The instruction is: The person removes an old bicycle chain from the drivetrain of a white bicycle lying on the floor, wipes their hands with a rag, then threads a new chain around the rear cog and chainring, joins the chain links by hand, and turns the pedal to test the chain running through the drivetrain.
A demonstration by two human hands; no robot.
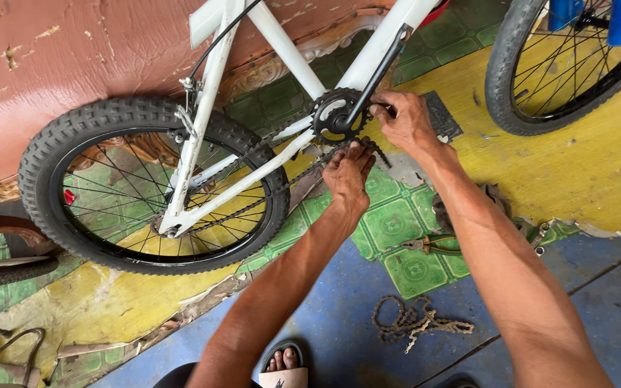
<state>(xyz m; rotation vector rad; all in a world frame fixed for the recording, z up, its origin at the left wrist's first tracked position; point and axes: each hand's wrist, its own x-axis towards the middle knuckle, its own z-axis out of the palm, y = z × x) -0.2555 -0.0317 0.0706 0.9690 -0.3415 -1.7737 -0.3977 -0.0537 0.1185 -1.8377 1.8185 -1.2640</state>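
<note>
At chainring (333, 115), both hands, seemingly gripping chain (282, 183).

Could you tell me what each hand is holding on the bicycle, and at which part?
The left hand pinches the chain just below the chainring. The right hand grips the chain at the chainring's side, by the crank arm.

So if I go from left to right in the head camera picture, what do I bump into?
Knobby rear wheel → chainring → left hand → right hand → pliers → second bike wheel.
</note>
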